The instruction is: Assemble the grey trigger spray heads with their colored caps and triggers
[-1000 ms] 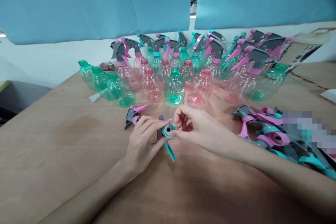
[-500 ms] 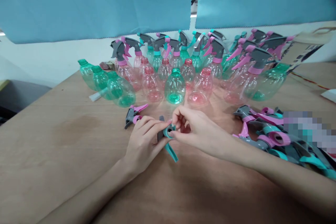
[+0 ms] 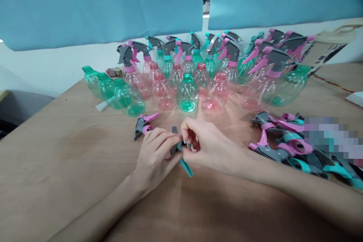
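Observation:
My left hand is closed around a grey and teal trigger spray head, its collar opening turned toward my right hand. Finger and thumb of my right hand are pinched together right at that collar; what they hold, if anything, is too small and hidden to make out. The teal trigger sticks out below my fingers. Just left of my hands, a grey and pink spray head lies on the table. Beyond them stands an uncapped green bottle.
Clear pink and green bottles stand in rows at the back, several topped with spray heads. Several green bottles lean at the left. A pile of loose spray heads lies at right, near a printed bag. Blue blinds hang behind.
My right fingers have moved slightly left and closed in over the collar of the spray head, covering more of it. My left hand keeps its hold. The view has shifted slightly.

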Demonstrator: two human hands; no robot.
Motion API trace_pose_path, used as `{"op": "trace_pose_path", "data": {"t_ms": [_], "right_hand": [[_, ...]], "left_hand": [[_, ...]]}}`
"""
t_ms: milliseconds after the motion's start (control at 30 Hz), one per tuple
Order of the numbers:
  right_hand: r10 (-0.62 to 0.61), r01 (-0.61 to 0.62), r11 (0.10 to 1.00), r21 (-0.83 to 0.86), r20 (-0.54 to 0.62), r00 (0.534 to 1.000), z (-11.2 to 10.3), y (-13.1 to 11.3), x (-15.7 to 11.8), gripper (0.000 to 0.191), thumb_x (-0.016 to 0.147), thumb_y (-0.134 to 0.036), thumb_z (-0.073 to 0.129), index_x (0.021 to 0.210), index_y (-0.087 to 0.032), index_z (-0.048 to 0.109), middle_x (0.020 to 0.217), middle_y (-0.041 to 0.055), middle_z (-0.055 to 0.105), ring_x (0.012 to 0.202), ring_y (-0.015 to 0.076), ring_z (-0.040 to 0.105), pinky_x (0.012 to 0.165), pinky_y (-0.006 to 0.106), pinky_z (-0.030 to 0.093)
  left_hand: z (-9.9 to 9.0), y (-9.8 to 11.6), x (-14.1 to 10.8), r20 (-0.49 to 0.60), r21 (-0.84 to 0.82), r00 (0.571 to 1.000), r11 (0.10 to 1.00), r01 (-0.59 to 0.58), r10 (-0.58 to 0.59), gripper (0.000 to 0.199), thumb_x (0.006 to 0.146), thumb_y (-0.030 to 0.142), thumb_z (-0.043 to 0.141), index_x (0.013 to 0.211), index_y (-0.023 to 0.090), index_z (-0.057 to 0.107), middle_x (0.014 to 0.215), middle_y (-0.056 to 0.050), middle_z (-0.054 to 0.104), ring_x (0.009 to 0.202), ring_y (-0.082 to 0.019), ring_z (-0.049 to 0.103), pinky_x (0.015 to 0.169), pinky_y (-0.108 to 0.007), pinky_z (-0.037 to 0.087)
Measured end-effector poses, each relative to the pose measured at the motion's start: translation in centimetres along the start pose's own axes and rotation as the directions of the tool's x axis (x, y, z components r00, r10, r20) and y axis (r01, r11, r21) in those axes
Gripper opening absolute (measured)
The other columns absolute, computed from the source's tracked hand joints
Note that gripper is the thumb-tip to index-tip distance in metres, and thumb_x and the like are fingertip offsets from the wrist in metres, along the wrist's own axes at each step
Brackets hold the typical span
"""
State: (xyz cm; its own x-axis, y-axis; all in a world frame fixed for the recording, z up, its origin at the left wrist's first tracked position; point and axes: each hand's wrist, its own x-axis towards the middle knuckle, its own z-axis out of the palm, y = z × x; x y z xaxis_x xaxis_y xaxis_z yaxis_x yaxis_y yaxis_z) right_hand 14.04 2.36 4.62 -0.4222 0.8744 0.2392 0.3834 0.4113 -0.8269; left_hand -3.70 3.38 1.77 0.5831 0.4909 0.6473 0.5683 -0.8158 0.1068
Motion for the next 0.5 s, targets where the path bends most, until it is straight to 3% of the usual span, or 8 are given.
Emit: {"op": "trace_pose_path", "data": {"t_ms": [133, 367, 500], "right_hand": [[0.008, -0.007, 1.000, 0.026, -0.022, 1.000, 0.4, 0.6, 0.0, 0.021, 0.064, -0.009, 0.051, 0.071, -0.021, 0.035, 0.064, -0.0082, 0.040, 0.056, 0.0062, 0.037, 0.047, 0.020, 0.030], [0.026, -0.017, 0.997, -0.073, 0.124, 0.992, -0.8, 0.3, 0.2, 0.022, 0.063, -0.014, 0.052, 0.076, -0.022, 0.036, 0.069, -0.0073, 0.042, 0.058, 0.0075, 0.038, 0.049, 0.022, 0.029], [-0.032, 0.041, 0.992, -0.116, 0.072, 0.997, -0.4, 0.2, 0.1, 0.020, 0.061, -0.012, 0.047, 0.073, -0.022, 0.034, 0.067, -0.0073, 0.040, 0.058, 0.0076, 0.036, 0.049, 0.023, 0.026]], "left_hand": [[-0.2, 0.0, 0.0, 0.004, 0.010, 1.000, 1.000, -0.004, 0.004, 0.013, 0.081, 0.017, 0.061, 0.093, 0.017, 0.056, 0.082, -0.004, 0.065, 0.077, -0.019, 0.056, 0.073, -0.035, 0.045], [-0.1, 0.2, 0.1, 0.020, 0.007, 0.999, 0.999, -0.032, 0.032, 0.008, 0.083, 0.021, 0.060, 0.088, 0.017, 0.055, 0.082, -0.003, 0.064, 0.075, -0.018, 0.055, 0.070, -0.034, 0.041], [-0.3, 0.3, 0.4, 0.022, 0.022, 0.999, 0.999, -0.023, 0.023, 0.005, 0.085, 0.022, 0.055, 0.085, 0.017, 0.055, 0.079, -0.003, 0.064, 0.074, -0.018, 0.054, 0.067, -0.033, 0.040]]}}
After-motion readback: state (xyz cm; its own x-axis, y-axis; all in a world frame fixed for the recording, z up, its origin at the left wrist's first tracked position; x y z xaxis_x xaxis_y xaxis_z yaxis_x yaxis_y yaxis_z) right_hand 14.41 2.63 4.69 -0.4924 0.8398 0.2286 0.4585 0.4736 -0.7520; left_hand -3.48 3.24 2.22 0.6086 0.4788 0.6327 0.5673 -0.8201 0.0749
